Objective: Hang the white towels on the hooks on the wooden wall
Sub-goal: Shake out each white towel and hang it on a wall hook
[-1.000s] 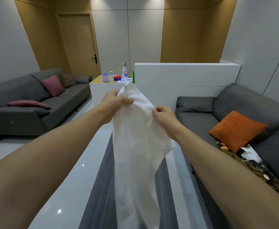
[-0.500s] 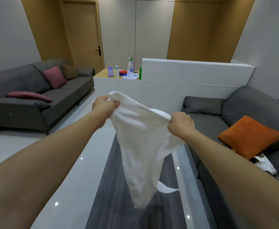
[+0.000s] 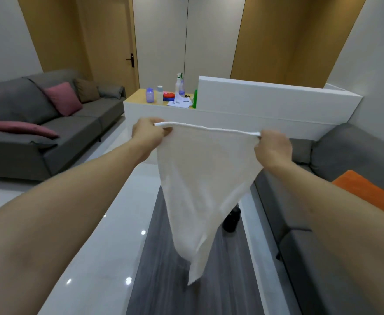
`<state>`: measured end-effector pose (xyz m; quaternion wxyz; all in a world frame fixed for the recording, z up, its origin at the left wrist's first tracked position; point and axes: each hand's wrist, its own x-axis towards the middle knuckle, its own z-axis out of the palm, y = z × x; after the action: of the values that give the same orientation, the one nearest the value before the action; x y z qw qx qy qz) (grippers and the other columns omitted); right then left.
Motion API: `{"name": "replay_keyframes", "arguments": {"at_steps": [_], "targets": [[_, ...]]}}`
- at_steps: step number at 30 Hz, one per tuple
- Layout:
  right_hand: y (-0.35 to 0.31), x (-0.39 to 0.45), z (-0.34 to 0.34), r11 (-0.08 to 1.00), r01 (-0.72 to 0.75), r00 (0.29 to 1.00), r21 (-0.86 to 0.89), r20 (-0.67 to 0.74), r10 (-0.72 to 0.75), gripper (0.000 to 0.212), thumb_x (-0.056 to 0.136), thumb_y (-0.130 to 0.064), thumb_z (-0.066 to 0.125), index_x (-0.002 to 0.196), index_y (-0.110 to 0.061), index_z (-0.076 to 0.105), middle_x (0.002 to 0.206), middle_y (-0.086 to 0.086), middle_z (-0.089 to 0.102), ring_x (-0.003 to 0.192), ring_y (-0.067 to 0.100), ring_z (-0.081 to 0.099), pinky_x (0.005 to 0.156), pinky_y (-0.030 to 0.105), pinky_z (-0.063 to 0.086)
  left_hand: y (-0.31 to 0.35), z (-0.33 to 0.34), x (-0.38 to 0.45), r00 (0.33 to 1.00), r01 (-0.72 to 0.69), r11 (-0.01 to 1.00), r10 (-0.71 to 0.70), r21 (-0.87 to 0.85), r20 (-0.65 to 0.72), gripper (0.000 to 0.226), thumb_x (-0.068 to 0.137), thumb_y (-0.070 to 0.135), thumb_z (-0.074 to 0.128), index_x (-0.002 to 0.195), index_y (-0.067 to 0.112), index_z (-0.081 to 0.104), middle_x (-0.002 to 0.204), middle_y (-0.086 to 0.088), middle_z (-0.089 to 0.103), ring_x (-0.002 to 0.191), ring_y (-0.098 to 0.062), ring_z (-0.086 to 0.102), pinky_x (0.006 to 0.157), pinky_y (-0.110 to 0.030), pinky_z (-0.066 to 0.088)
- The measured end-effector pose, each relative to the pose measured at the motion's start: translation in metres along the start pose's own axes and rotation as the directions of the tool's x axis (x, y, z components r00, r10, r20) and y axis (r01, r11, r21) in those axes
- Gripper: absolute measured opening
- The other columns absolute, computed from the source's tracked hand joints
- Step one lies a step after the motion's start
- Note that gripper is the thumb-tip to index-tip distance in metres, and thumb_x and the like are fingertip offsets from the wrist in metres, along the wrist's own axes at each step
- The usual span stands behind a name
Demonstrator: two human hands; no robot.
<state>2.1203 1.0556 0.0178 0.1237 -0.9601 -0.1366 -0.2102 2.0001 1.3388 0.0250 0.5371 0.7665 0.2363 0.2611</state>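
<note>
A white towel (image 3: 200, 183) hangs in front of me, its top edge pulled taut between both hands and its lower part tapering to a point over the floor. My left hand (image 3: 149, 134) pinches the towel's left top corner. My right hand (image 3: 272, 147) grips the right top corner. Wooden wall panels (image 3: 275, 39) stand at the far end of the room, beyond a white partition. No hooks are visible on them from here.
A grey sofa (image 3: 50, 123) with pink cushions lines the left wall. Another grey sofa (image 3: 345, 160) with an orange cushion (image 3: 368, 192) is on the right. A white partition counter (image 3: 254, 103) ahead carries spray bottles (image 3: 178, 87). A wooden door (image 3: 109, 42) is at the back left.
My hands have moved apart and stretched the bunched towel's top edge out straight. The view has moved closer to the partition.
</note>
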Motion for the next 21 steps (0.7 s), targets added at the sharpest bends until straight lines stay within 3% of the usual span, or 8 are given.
{"name": "replay_keyframes", "arguments": {"at_steps": [3,6,9,12,15,18,21], "targets": [[0.002,0.009,-0.018,0.997,0.031,0.990,0.066,-0.140,-0.022,0.014,0.094,-0.011,0.048,0.092,-0.005,0.061,0.093,0.021,0.064,0.085,0.040,0.059,0.065,0.036,0.040,0.014,-0.004,0.005,0.999,-0.028,0.998,0.027,-0.049,-0.028,0.018,0.089,0.024,0.071,0.107,0.025,0.074,0.096,0.005,0.067,0.091,-0.014,0.063,0.075,-0.028,0.051],[0.008,0.001,-0.037,0.980,0.064,0.972,0.190,-0.236,-0.018,0.031,0.101,-0.030,0.048,0.091,-0.006,0.065,0.086,0.016,0.064,0.077,0.035,0.057,0.066,0.037,0.041,0.024,-0.016,-0.008,0.996,-0.062,0.995,0.058,-0.073,-0.067,0.019,0.088,0.025,0.073,0.106,0.024,0.074,0.090,0.009,0.065,0.086,-0.010,0.062,0.068,-0.022,0.049],[0.022,-0.028,-0.049,0.950,0.166,0.961,0.263,-0.261,-0.095,0.035,0.100,-0.035,0.052,0.085,-0.006,0.065,0.078,0.011,0.061,0.071,0.029,0.052,0.065,0.032,0.031,0.023,-0.032,-0.036,0.994,-0.067,0.995,0.061,-0.071,-0.085,0.013,0.084,0.024,0.076,0.097,0.026,0.076,0.101,0.001,0.071,0.098,-0.019,0.065,0.084,-0.033,0.055],[0.039,-0.078,-0.052,0.903,0.310,0.935,0.297,-0.266,-0.233,0.022,0.097,-0.021,0.058,0.089,-0.003,0.069,0.082,0.015,0.067,0.072,0.032,0.057,0.063,0.032,0.031,0.009,-0.046,-0.083,0.994,-0.028,0.999,0.025,-0.028,-0.102,0.012,0.083,0.022,0.077,0.095,0.024,0.077,0.103,-0.001,0.072,0.100,-0.020,0.065,0.092,-0.040,0.054],[0.060,-0.144,-0.049,0.875,0.358,0.927,0.325,-0.232,-0.294,0.013,0.091,-0.005,0.061,0.095,-0.002,0.074,0.089,0.019,0.071,0.083,0.039,0.063,0.068,0.034,0.038,-0.018,-0.057,-0.151,0.995,0.004,1.000,-0.003,0.010,-0.100,0.009,0.083,0.020,0.076,0.084,0.028,0.076,0.095,0.002,0.072,0.094,-0.016,0.065,0.085,-0.035,0.054],[0.083,-0.221,-0.038,0.870,0.339,0.941,0.358,-0.143,-0.308,0.014,0.089,-0.003,0.063,0.095,-0.003,0.075,0.088,0.018,0.070,0.083,0.037,0.062,0.067,0.029,0.033,-0.055,-0.061,-0.232,0.994,0.046,0.996,-0.039,0.070,-0.098,0.013,0.081,0.022,0.077,0.073,0.032,0.074,0.083,0.009,0.071,0.080,-0.009,0.062,0.069,-0.023,0.047],[0.108,-0.301,-0.020,0.886,0.289,0.951,0.362,0.001,-0.311,0.015,0.091,-0.006,0.062,0.097,-0.003,0.075,0.090,0.018,0.069,0.084,0.037,0.061,0.069,0.034,0.041,-0.105,-0.058,-0.315,0.988,0.150,0.978,-0.142,0.147,-0.066,0.005,0.083,0.023,0.076,0.083,0.028,0.077,0.088,0.001,0.072,0.083,-0.013,0.062,0.067,-0.024,0.045]]}}
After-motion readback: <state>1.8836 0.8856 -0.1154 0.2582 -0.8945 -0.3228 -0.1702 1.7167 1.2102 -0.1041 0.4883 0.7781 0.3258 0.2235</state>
